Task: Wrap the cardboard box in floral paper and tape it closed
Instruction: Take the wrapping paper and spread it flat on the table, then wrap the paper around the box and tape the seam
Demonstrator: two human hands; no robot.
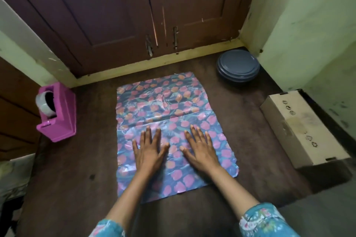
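Floral paper sheet (163, 102): one, centre.
Cardboard box (300, 127): one, 3 o'clock.
Pink tape dispenser (61, 119): one, 9 o'clock; one tape roll (43, 102) in it.
Blue plates (238, 67): one stack, 1 o'clock; at least two rims visible, exact count unclear.
Hands: two, left hand (150, 150) and right hand (202, 150), 6 o'clock.
Cabinet doors (96, 5): two, 12 o'clock.
Door handles (148, 45): two.

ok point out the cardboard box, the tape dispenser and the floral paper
cardboard box (306, 127): head view, middle of its top face
tape dispenser (63, 115): head view, its pink side wall
floral paper (163, 98): head view, bare far half of the sheet
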